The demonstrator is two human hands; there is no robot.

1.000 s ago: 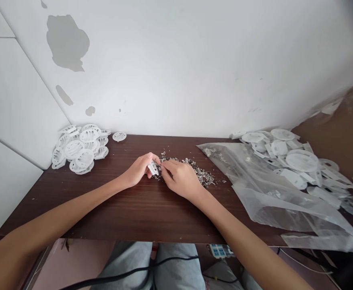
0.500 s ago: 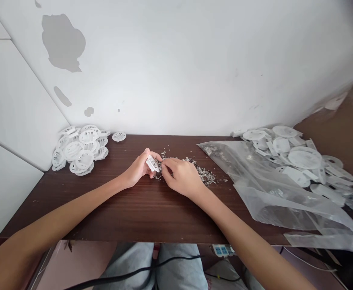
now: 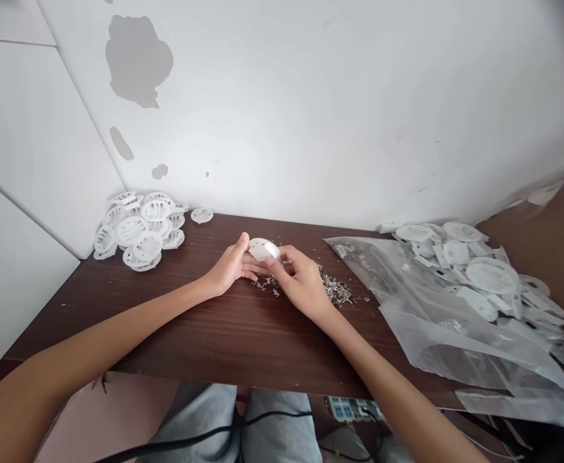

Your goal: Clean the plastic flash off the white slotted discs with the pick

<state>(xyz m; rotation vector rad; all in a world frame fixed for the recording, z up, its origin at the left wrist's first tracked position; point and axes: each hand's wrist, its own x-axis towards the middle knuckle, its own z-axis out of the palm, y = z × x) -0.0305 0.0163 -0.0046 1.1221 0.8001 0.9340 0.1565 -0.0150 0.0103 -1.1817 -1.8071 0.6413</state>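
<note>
Head view. A round white plastic disc is held just above the table, between both hands. The left hand cups it from below, thumb raised against its near rim. The right hand pinches the opposite edge with its fingertips.

Progress, as judged from the layout: a stack of slotted white discs lies well to the left of the left hand, against the wall, and looks like finished pieces. A larger heap of plain white discs and offcuts lies well to the right of the right hand, so much seems left to do.

Materials: the discs are thin, matte, moulded plastic. Those on the left show curved open slots, while those on the right appear flat and solid. A scatter of small grey bits, too fine to identify, lies under and just right of the right hand. Crumpled clear plastic bags, glossy and limp, spread beyond them. The table is dark wood-grain laminate, smooth and straight-edged.
</note>
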